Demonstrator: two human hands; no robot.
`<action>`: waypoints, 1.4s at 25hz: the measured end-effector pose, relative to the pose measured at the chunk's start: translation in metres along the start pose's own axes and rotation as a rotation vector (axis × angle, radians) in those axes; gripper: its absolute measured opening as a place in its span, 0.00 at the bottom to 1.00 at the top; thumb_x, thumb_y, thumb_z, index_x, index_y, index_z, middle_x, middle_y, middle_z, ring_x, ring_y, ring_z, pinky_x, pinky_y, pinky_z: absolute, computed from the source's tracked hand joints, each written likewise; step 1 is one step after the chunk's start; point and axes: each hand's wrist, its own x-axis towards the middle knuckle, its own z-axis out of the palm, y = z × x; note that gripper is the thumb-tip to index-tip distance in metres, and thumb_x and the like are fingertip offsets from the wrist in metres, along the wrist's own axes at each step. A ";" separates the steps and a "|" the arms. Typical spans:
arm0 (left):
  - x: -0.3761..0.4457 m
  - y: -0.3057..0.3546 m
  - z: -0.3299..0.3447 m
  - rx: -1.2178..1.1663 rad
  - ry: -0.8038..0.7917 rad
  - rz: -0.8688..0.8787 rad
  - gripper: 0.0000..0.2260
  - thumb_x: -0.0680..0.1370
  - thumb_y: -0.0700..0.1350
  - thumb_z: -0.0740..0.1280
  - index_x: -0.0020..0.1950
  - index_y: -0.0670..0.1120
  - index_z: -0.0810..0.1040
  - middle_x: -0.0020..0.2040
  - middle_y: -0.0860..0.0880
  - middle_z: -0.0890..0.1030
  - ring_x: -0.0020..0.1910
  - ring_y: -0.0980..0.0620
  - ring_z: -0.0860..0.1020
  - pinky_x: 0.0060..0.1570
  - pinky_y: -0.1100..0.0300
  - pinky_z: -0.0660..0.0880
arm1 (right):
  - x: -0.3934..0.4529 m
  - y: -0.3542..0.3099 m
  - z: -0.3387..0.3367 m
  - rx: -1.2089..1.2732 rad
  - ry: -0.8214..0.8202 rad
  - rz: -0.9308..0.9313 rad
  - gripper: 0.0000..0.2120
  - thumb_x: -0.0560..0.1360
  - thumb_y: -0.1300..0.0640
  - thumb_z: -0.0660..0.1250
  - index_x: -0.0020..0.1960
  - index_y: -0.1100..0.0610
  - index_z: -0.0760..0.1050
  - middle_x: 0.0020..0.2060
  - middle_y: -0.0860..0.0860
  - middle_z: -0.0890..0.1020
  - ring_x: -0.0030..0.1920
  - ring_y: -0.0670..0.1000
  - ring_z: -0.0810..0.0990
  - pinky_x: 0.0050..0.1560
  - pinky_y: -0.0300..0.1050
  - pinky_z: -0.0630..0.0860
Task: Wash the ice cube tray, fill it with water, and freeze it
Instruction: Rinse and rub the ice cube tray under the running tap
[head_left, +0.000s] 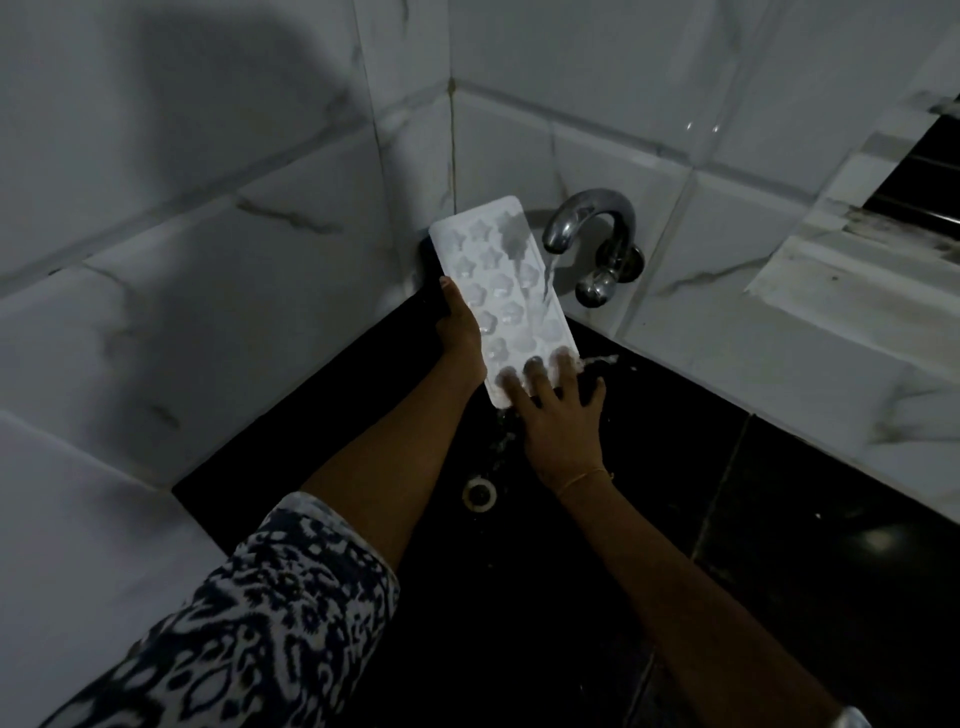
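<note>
Your left hand (460, 338) grips the left long edge of the white tray (503, 293), thumb along its rim, holding it tilted over the black sink (571, 571) with its far end raised toward the tiled corner. Your right hand (558, 421) lies on the near end, straight fingers (535, 371) spread flat across the last moulds. Water (549, 278) runs from the curved tap (587, 223) onto the tray's right side and spills off its near corner, above the drain (480, 493)
</note>
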 end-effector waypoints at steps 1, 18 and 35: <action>0.001 0.001 0.001 0.018 -0.013 0.026 0.35 0.75 0.68 0.55 0.72 0.44 0.67 0.68 0.47 0.73 0.65 0.44 0.73 0.65 0.52 0.69 | 0.003 0.000 0.000 0.030 -0.008 -0.002 0.22 0.71 0.47 0.65 0.65 0.49 0.71 0.62 0.56 0.76 0.62 0.66 0.74 0.50 0.66 0.74; 0.004 -0.035 -0.014 0.077 -0.044 -0.005 0.32 0.76 0.67 0.56 0.68 0.43 0.72 0.64 0.45 0.77 0.61 0.42 0.76 0.63 0.47 0.73 | 0.012 -0.001 -0.018 0.366 0.171 0.308 0.19 0.71 0.48 0.60 0.58 0.55 0.75 0.57 0.59 0.75 0.60 0.58 0.72 0.59 0.57 0.65; 0.014 -0.045 -0.026 0.100 -0.254 -0.032 0.23 0.81 0.58 0.55 0.65 0.42 0.75 0.60 0.42 0.78 0.60 0.43 0.77 0.65 0.47 0.71 | 0.087 -0.024 0.000 0.339 -0.170 0.336 0.33 0.76 0.42 0.46 0.78 0.56 0.49 0.77 0.56 0.54 0.77 0.58 0.53 0.74 0.54 0.51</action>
